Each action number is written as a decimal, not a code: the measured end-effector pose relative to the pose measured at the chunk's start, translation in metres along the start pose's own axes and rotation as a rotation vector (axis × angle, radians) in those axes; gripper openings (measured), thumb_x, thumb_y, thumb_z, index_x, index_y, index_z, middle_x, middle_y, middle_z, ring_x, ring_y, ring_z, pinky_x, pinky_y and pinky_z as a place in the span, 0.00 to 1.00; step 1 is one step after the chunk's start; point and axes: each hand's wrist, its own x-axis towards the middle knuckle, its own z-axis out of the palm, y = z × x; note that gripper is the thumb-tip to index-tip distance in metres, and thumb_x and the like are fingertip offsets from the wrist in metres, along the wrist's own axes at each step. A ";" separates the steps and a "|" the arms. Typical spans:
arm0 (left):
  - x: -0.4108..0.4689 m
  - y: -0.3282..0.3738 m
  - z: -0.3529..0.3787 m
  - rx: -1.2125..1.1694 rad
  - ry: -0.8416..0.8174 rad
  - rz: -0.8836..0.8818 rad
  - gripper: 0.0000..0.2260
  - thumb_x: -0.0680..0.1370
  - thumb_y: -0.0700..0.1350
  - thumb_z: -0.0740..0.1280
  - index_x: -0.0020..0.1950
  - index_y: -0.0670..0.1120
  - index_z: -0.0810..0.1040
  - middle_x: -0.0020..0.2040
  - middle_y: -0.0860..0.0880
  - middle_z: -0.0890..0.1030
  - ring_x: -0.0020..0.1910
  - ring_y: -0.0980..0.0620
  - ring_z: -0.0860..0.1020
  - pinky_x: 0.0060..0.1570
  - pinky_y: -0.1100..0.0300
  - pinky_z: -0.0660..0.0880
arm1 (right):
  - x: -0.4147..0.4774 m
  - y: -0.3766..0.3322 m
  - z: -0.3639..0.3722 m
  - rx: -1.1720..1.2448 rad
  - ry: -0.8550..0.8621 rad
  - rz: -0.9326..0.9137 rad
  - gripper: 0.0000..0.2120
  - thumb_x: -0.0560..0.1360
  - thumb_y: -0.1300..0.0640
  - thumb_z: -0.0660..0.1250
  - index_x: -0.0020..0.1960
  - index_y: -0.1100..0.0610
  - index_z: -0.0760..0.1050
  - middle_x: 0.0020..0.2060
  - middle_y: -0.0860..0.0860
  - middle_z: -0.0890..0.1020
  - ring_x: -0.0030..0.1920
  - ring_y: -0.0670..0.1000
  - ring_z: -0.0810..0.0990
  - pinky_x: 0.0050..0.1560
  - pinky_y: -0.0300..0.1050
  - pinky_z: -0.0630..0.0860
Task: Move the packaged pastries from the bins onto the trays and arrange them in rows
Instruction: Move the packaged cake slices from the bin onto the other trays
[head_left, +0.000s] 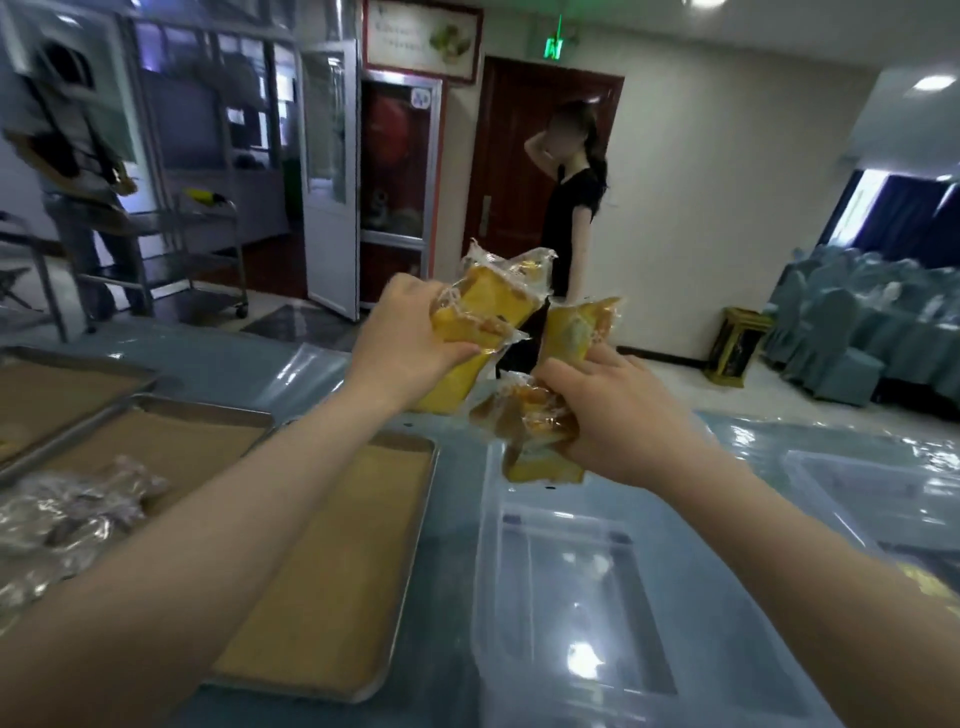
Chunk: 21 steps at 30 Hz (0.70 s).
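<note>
Both hands are raised above the table, each gripping clear-wrapped yellow pastries. My left hand (402, 348) holds a bunch of packaged pastries (488, 306). My right hand (618, 415) clutches more packaged pastries (535, 426), one of them sticking up (576, 327) above the fingers. Below the hands stands a clear plastic bin (519, 597) that looks empty. Left of it lies a metal tray (405, 545) lined with brown paper and bare of pastries. Further left, another tray (197, 415) carries several wrapped dark pastries (67, 514).
A third tray (78, 364) sits at the far left. A second clear bin (872, 488) stands at the right, something yellow showing at its lower edge. The table has a glossy blue-grey cover. Two people stand beyond the table; covered chairs are stacked at the right.
</note>
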 end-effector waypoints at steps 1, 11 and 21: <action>-0.006 -0.011 -0.019 0.009 0.018 -0.015 0.16 0.66 0.52 0.76 0.48 0.51 0.75 0.50 0.51 0.69 0.46 0.55 0.69 0.45 0.60 0.64 | 0.009 -0.018 -0.004 0.015 0.035 -0.010 0.22 0.69 0.45 0.69 0.60 0.45 0.67 0.50 0.46 0.80 0.54 0.53 0.72 0.48 0.49 0.70; -0.109 -0.174 -0.147 0.115 -0.039 -0.278 0.22 0.66 0.51 0.77 0.56 0.46 0.77 0.53 0.50 0.70 0.49 0.54 0.68 0.51 0.60 0.64 | 0.058 -0.222 0.064 0.356 -0.008 -0.011 0.24 0.66 0.44 0.70 0.59 0.45 0.67 0.50 0.45 0.79 0.51 0.51 0.70 0.49 0.49 0.71; -0.162 -0.283 -0.118 0.148 -0.198 -0.416 0.17 0.65 0.55 0.77 0.49 0.54 0.76 0.50 0.57 0.66 0.47 0.57 0.67 0.46 0.60 0.65 | 0.049 -0.301 0.168 0.502 -0.226 0.182 0.26 0.65 0.47 0.70 0.61 0.42 0.66 0.53 0.44 0.78 0.54 0.50 0.68 0.52 0.48 0.69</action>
